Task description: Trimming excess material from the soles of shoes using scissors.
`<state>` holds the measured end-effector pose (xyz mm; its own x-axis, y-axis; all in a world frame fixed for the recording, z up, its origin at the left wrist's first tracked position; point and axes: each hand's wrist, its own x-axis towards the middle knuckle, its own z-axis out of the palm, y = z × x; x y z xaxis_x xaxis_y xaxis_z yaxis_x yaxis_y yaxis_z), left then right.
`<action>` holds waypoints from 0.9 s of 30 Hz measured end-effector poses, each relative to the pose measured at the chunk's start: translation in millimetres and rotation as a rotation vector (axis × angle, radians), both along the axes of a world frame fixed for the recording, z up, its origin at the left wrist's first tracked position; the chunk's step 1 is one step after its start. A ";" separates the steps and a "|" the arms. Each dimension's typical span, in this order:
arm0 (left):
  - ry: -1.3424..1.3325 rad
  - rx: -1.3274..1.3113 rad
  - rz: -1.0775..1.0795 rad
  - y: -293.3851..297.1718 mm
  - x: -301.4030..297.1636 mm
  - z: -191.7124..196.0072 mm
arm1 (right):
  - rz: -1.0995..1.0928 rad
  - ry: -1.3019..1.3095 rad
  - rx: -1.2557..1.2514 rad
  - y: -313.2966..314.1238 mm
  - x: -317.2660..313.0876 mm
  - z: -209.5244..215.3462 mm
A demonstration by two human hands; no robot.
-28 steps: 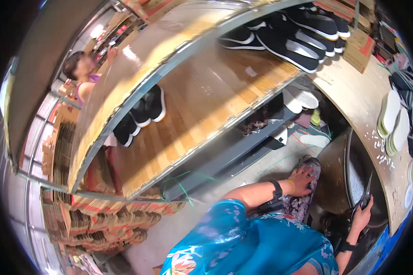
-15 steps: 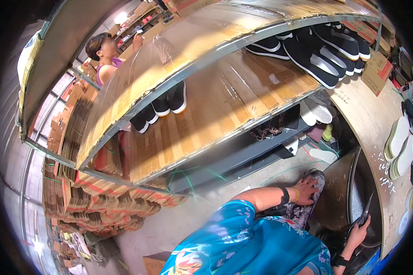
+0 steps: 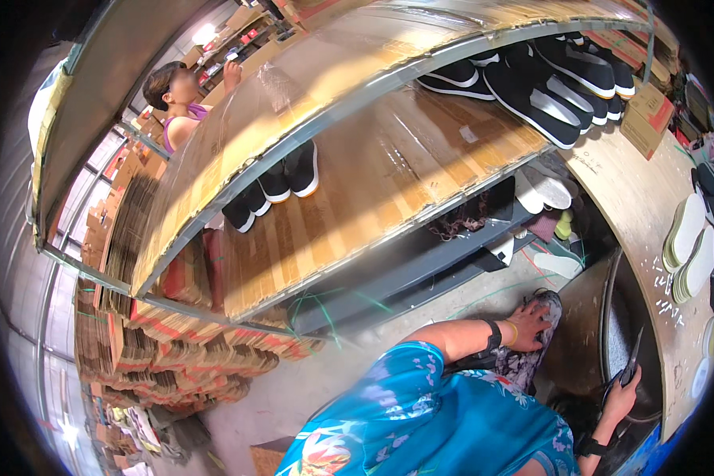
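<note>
My left hand [image 3: 529,324] lies flat with fingers spread on my knee, over dark patterned trousers [image 3: 523,365]. In my right hand [image 3: 623,394], at the lower right, is a pair of dark-handled scissors [image 3: 635,355], their blades pointing up and away from me. The scissors are beside the edge of a wooden worktable [image 3: 619,178]. Two stacks of pale insoles [image 3: 685,232] lie on that table, with small white scraps near them.
A plastic-covered shelf [image 3: 357,190] stands ahead, with black slip-on shoes [image 3: 531,95] at its right and more at its left. A small cardboard box [image 3: 647,120] sits by the shoes. Flattened cartons [image 3: 174,341] are stacked at left. Behind the shelf is another person [image 3: 181,107].
The view has shifted very slightly. My left hand stays on the knee, and my right hand still holds the scissors in nearly the same place.
</note>
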<state>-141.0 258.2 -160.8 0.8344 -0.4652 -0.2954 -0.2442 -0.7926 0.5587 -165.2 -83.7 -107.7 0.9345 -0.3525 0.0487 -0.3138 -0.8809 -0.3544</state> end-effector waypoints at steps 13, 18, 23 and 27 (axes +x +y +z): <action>-0.036 0.002 -0.016 0.2 3.5 9.9 | -0.037 -0.026 -0.017 4.8 -0.8 2.7; -0.067 -0.008 -0.014 -0.4 3.5 2.5 | -0.043 -0.026 0.000 8.0 -0.7 7.2; -0.059 0.000 -0.012 0.3 3.2 3.5 | -0.054 -0.045 0.011 12.0 -0.6 8.1; -0.063 -0.002 -0.011 1.3 2.6 8.3 | -0.071 -0.038 0.010 12.8 -1.6 8.8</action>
